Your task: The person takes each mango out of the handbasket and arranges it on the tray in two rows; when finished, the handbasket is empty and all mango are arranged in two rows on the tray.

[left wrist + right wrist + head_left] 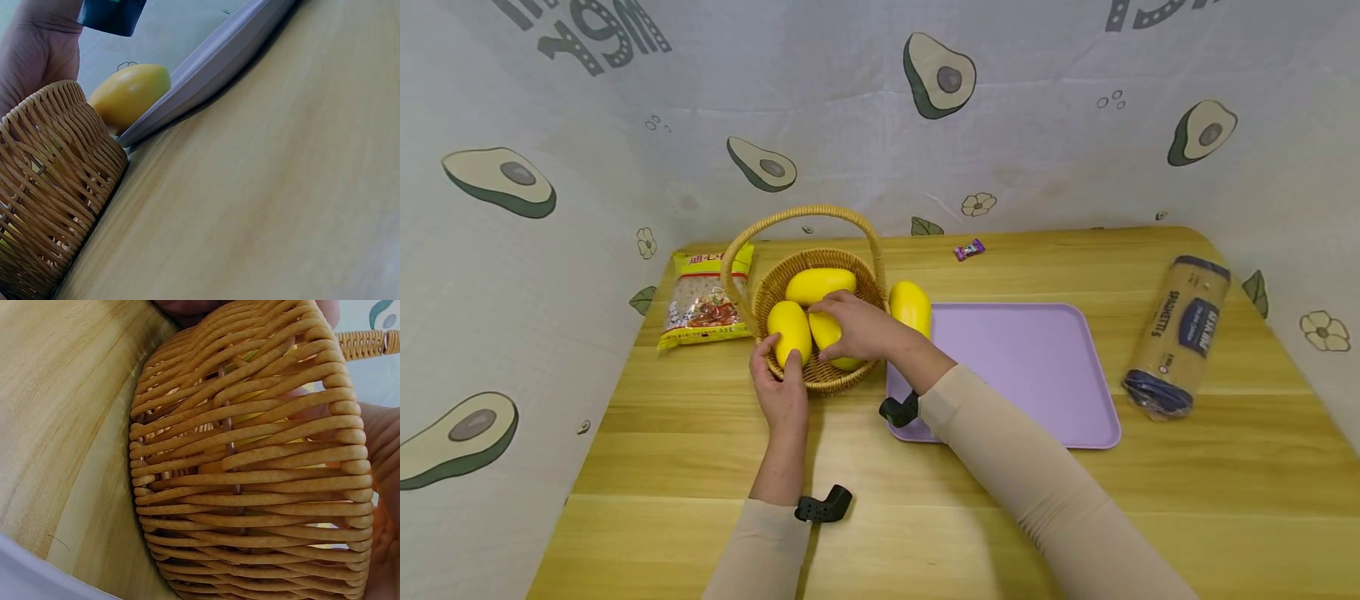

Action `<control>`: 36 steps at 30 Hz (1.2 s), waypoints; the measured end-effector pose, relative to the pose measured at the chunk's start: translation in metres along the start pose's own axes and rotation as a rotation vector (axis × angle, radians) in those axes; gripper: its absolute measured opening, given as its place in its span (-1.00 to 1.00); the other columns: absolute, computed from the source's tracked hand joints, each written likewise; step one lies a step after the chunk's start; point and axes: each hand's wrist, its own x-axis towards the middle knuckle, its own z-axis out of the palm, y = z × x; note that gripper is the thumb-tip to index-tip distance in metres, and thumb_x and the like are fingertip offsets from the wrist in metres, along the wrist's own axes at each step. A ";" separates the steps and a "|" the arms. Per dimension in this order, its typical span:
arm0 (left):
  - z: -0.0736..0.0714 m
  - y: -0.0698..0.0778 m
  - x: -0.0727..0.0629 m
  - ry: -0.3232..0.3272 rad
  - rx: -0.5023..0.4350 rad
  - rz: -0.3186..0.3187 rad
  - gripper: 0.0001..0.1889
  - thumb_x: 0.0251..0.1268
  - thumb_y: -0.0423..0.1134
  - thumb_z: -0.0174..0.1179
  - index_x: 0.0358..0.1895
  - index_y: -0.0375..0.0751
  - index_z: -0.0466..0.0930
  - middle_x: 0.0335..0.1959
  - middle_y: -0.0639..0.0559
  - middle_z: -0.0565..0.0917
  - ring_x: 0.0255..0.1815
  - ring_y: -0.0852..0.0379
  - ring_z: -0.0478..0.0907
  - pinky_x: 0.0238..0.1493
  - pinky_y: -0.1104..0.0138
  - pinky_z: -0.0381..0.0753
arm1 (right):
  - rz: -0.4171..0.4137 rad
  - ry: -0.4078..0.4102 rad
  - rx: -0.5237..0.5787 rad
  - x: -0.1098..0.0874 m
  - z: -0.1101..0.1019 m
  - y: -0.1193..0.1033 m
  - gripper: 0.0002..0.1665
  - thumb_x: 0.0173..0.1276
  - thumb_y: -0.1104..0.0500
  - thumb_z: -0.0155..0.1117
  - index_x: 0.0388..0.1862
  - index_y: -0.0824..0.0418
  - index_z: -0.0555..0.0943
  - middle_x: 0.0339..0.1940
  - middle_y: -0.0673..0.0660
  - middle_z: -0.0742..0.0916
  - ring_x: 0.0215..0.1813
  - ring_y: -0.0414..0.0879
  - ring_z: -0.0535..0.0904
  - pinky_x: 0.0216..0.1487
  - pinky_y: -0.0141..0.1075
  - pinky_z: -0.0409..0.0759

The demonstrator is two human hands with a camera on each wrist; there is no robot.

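A round wicker basket (pixel 831 385) with a tall handle stands on the table and holds several yellow mangoes. My left hand (pixel 781 400) reaches over the near left of the rim and grips the left mango (pixel 789 329) between thumb and fingers. Inside the basket, my right hand (pixel 867 327) holds another mango (pixel 824 331), fingers over its top and thumb at its near side. Behind both lies a further mango (pixel 820 285). In the right wrist view the basket's woven wall (pixel 250 462) hides most of the fingers and fruit.
Right of the basket, a mango (pixel 910 305) lies by the corner of a lilac tray (pixel 1022 367). A yellow-edged food bag (pixel 706 300) lies left of the basket. A spaghetti pack (pixel 1178 333) is at the right, and a small purple-wrapped sweet (pixel 969 249) lies at the back.
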 end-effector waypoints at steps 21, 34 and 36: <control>0.000 -0.001 0.000 0.000 -0.008 0.006 -0.65 0.35 -0.35 0.13 0.18 -0.19 0.47 0.52 -0.06 0.28 0.59 0.02 0.14 0.55 0.05 0.20 | -0.008 0.113 0.078 -0.005 -0.001 0.002 -0.08 0.30 -0.06 0.49 0.55 0.14 0.35 0.59 0.21 0.36 0.60 0.08 0.26 0.57 -0.03 0.32; 0.000 -0.001 0.000 -0.004 -0.005 -0.006 -0.65 0.36 -0.33 0.13 0.19 -0.15 0.47 0.51 -0.02 0.30 0.53 0.04 0.21 0.48 0.07 0.29 | -0.049 0.265 0.203 -0.038 -0.015 -0.012 -0.06 0.26 -0.07 0.52 0.56 0.11 0.34 0.59 0.12 0.37 0.57 0.07 0.32 0.54 0.03 0.35; 0.000 -0.001 0.000 -0.005 -0.008 -0.008 -0.65 0.36 -0.33 0.13 0.19 -0.14 0.47 0.51 -0.01 0.29 0.52 0.04 0.22 0.47 0.07 0.30 | -0.057 0.272 0.217 -0.046 -0.016 -0.014 -0.06 0.25 -0.05 0.53 0.55 0.11 0.35 0.58 0.12 0.38 0.57 0.07 0.31 0.54 0.03 0.35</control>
